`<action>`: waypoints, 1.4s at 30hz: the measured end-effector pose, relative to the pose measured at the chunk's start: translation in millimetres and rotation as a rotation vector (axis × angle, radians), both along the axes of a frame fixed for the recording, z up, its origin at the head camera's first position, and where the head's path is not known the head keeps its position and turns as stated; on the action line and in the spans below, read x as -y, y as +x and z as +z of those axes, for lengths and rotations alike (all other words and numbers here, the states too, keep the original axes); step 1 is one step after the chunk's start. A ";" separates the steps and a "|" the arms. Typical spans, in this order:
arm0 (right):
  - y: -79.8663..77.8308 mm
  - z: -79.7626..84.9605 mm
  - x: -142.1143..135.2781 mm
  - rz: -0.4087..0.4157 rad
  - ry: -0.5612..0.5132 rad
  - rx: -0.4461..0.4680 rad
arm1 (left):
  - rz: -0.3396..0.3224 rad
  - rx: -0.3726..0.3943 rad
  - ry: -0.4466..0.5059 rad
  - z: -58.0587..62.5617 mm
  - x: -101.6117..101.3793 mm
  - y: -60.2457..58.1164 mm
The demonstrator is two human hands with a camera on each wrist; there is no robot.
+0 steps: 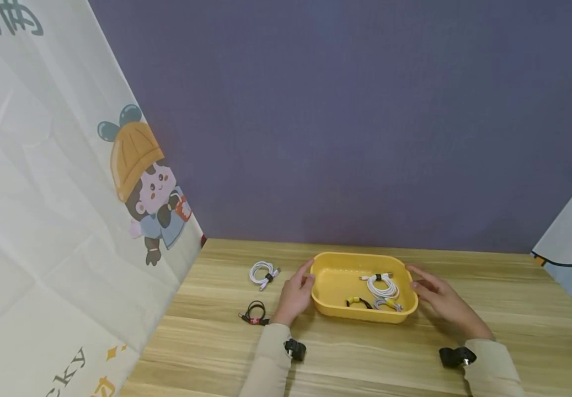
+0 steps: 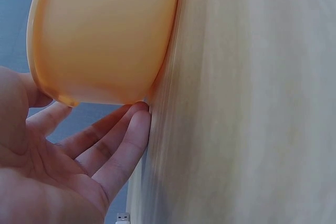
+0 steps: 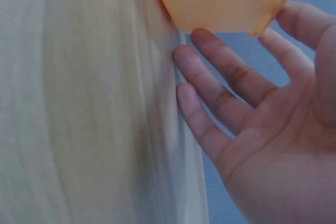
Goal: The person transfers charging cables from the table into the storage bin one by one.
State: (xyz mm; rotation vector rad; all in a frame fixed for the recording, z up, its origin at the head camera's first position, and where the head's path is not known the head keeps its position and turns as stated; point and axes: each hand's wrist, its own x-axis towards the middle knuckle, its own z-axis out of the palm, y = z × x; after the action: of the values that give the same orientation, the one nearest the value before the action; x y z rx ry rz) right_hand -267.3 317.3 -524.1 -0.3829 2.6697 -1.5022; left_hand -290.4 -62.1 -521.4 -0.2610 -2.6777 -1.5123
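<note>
A yellow plastic basket (image 1: 335, 315) sits on the wooden table between my two hands. My left hand (image 1: 293, 298) touches its left end, thumb and index finger at the rim, the other fingers extended low beside the wall. At the opposite end, my right hand (image 1: 442, 303) touches the rim with thumb and index finger, its remaining fingers loosely spread in the right wrist view. Inside the basket, toward the right, lie a coiled white cable (image 1: 389, 289), a grey cable (image 1: 381, 303) with a yellow tie, and a black cable (image 1: 365, 302) with a yellow tie.
Left of the basket, a coiled white cable (image 1: 261, 273) with a black tie lies on the table (image 1: 365, 358). Nearer me is a coiled black cable (image 1: 255, 318) with a red tie. A dark blue panel (image 1: 355, 121) stands behind, and a printed white sheet (image 1: 57, 182) hangs at left.
</note>
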 end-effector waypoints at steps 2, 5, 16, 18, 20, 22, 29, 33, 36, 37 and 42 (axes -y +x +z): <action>0.3 1.4 0.5 -0.008 0.054 -0.007 | 0.002 0.000 0.000 -0.3 0.1 0.2; 1.2 3.5 1.5 -0.017 0.113 -0.016 | 0.002 0.002 0.001 -0.6 0.1 0.2; 4.3 7.6 3.6 -0.006 0.132 -0.011 | 0.000 0.007 0.005 -0.8 -0.8 1.2; 4.3 8.0 3.4 -0.002 0.121 -0.004 | 0.003 0.014 0.004 0.1 -1.1 1.6; 4.2 8.2 3.3 -0.002 0.121 0.000 | 0.004 0.014 0.002 1.0 -1.2 1.9; 4.3 8.3 3.3 -0.004 0.115 0.008 | 0.006 0.006 -0.001 1.3 -1.4 2.0; 0.9 7.9 1.8 -0.004 0.120 0.009 | 0.028 -0.016 -0.009 3.2 -1.4 0.9; -3.6 7.7 -1.1 0.001 0.124 0.015 | 0.033 -0.037 -0.011 10.4 1.3 -0.8; -6.7 8.3 -3.2 0.001 0.126 0.028 | 0.037 -0.085 -0.030 19.4 6.5 -1.8; -7.7 8.6 -3.9 0.000 0.128 0.033 | 0.045 -0.093 -0.038 22.4 8.9 -1.9; -13.8 9.7 -7.8 0.011 0.135 0.040 | 0.084 -0.112 -0.038 35.7 27.1 -3.2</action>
State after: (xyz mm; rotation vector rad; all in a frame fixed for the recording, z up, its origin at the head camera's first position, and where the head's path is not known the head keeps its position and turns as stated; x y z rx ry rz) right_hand -281.1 325.0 -514.4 -0.3551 2.7130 -1.3028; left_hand -293.6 -89.1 -485.7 -0.2255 -2.5977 -1.3824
